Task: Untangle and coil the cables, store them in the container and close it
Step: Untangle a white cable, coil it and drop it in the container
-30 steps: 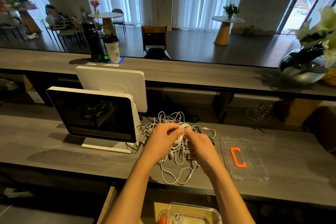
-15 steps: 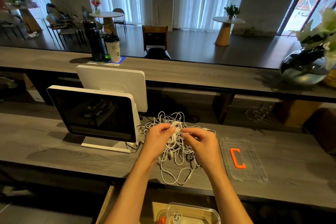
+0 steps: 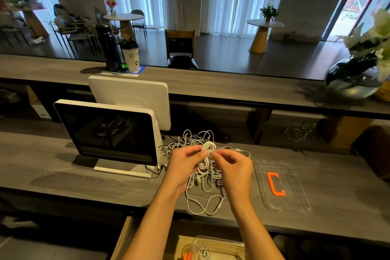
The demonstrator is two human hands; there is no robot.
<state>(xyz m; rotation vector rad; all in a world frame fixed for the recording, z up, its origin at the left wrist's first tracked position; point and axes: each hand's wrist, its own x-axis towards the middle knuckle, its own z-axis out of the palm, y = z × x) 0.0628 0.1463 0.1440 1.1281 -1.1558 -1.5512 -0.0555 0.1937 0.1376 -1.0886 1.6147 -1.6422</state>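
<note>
- Where print shows, the paper cup [image 3: 131, 55] at the counter's far edge reads, probably, "ANYTIME NICE".
- Left hand [image 3: 184, 167] and right hand [image 3: 233, 165], fingers curled, pinch the coiled white cable [image 3: 209, 148].

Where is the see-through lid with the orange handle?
In the head view, the clear lid lies flat on the grey counter, to the right of the white cable tangle and the right hand.

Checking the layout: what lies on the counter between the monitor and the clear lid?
In the head view, the tangled white cables, with both hands, left hand and right hand, pinching a coil above them.
</note>
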